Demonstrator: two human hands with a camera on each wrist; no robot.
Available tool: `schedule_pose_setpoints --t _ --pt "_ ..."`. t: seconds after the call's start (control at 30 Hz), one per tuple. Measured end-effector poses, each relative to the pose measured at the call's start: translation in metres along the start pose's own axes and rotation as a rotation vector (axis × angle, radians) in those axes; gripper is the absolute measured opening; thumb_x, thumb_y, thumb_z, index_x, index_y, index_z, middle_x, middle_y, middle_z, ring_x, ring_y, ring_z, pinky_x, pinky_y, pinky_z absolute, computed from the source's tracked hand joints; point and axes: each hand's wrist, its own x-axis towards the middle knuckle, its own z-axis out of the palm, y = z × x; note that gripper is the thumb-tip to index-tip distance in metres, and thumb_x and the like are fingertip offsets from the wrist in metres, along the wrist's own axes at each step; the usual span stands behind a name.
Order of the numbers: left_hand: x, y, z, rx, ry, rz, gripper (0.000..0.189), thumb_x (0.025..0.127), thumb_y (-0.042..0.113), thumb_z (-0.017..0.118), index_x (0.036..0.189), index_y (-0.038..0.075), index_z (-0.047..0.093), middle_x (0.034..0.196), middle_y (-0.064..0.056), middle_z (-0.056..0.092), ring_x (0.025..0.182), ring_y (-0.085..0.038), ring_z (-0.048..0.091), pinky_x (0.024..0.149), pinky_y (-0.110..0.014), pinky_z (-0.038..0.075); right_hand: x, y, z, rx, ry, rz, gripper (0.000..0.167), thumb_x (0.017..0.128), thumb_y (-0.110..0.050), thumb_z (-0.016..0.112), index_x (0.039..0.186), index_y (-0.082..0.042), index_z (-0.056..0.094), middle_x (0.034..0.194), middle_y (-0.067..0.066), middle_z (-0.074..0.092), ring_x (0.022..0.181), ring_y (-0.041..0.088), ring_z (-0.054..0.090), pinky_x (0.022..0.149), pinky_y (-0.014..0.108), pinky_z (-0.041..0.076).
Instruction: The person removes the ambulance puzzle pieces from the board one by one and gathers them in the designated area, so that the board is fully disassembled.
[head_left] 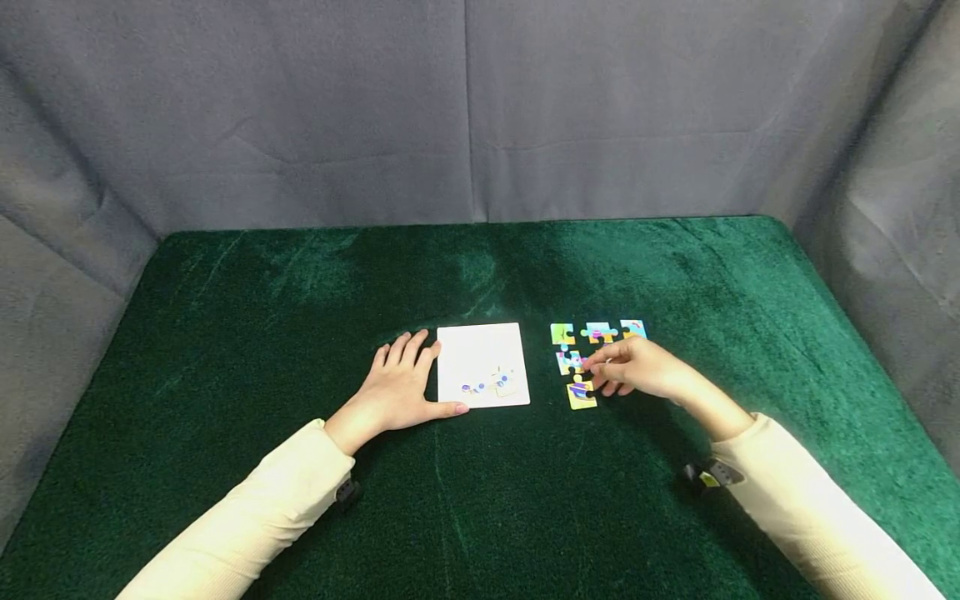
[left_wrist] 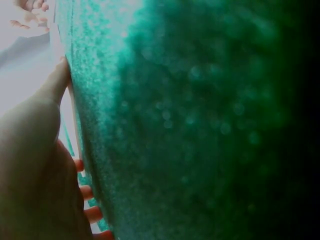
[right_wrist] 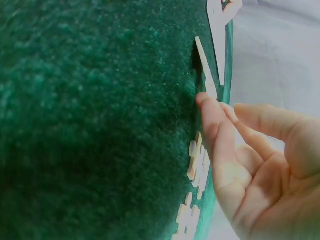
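Note:
In the head view several jigsaw pieces lie right of the middle. My right hand reaches in from the right with bent fingers. Its fingertips are at the blue and pink puzzle piece in the left column, just above the yellow and purple puzzle piece. The right wrist view shows a gap beside the thumb, but whether a piece is pinched is hidden. My left hand rests with spread fingers at the left edge of a white square board, its thumb touching the lower edge.
Above the right hand lie a green puzzle piece, a blue and orange puzzle piece and a partly covered corner piece. Dark green velvety cloth covers the table. Grey curtains stand at the back and sides.

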Motion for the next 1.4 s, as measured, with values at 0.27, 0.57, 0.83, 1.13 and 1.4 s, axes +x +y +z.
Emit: schedule_pose_setpoints --t 0.27,0.57,0.83,1.13,1.4 --pt "0.0 0.001 0.0 -0.006 -0.004 -0.002 0.098 0.081 0.068 0.058 0.15 0.005 0.026 0.159 -0.021 0.016 0.146 -0.042 0.013 0.116 -0.06 0.015 -0.004 -0.003 -0.004 -0.016 0.022 -0.016 0.03 0.095 -0.01 0.051 0.119 0.007 0.06 0.101 0.021 0.071 0.078 0.011 0.065 0.069 0.029 0.054" --pt "-0.001 0.001 -0.001 -0.001 -0.003 -0.007 0.098 0.081 0.068 0.058 0.149 0.005 0.027 0.158 -0.021 0.017 0.146 -0.041 0.014 0.116 -0.06 0.015 0.006 -0.021 0.005 -0.019 0.054 -0.112 0.027 0.093 -0.004 0.05 0.115 0.008 0.06 0.097 0.021 0.07 0.08 0.015 0.066 0.07 0.028 0.054" --pt "0.0 0.001 -0.001 -0.004 -0.001 -0.008 0.098 0.081 0.068 0.058 0.149 0.006 0.026 0.158 -0.021 0.017 0.146 -0.042 0.014 0.116 -0.06 0.015 0.024 -0.045 0.028 -0.025 0.094 -0.22 0.024 0.092 -0.004 0.058 0.113 0.006 0.063 0.099 0.021 0.07 0.089 0.023 0.067 0.077 0.032 0.056" --pt "0.0 0.001 -0.001 0.003 -0.013 -0.01 0.099 0.081 0.069 0.057 0.15 0.006 0.026 0.159 -0.02 0.016 0.147 -0.041 0.013 0.116 -0.06 0.015 0.043 -0.066 0.056 -0.082 0.04 -0.321 0.023 0.086 0.001 0.061 0.109 0.004 0.066 0.099 0.016 0.07 0.084 0.015 0.065 0.074 0.024 0.052" --pt "0.0 0.001 -0.002 0.003 -0.019 -0.011 0.099 0.081 0.069 0.056 0.15 0.005 0.026 0.159 -0.021 0.016 0.147 -0.042 0.012 0.116 -0.061 0.015 0.053 -0.079 0.067 -0.078 0.013 -0.302 0.03 0.082 0.009 0.059 0.111 0.003 0.066 0.1 0.016 0.07 0.087 0.019 0.066 0.078 0.027 0.053"
